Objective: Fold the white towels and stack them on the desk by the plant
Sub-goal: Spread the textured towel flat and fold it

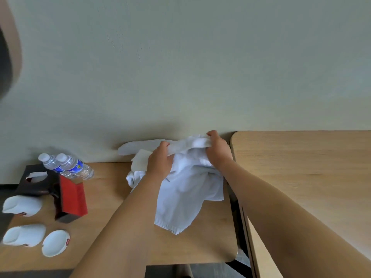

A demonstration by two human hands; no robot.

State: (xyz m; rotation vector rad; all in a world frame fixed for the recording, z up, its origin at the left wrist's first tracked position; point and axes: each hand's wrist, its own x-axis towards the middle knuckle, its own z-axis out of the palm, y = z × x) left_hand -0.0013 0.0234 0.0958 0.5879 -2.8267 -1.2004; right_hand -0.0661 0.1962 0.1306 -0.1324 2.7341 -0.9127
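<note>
Folding looks barely begun: our left hand (159, 161) and right hand (218, 151) pinch the crumpled white cloth towel (180, 197) in curled fingers (164, 144). Next we must spread it flat.

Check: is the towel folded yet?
Not yet: the towel hangs crumpled between left hand and right hand, lower end loose on the desk.

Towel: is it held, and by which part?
Yes: the left hand and right hand both grip the towel along its bunched top edge.
</note>
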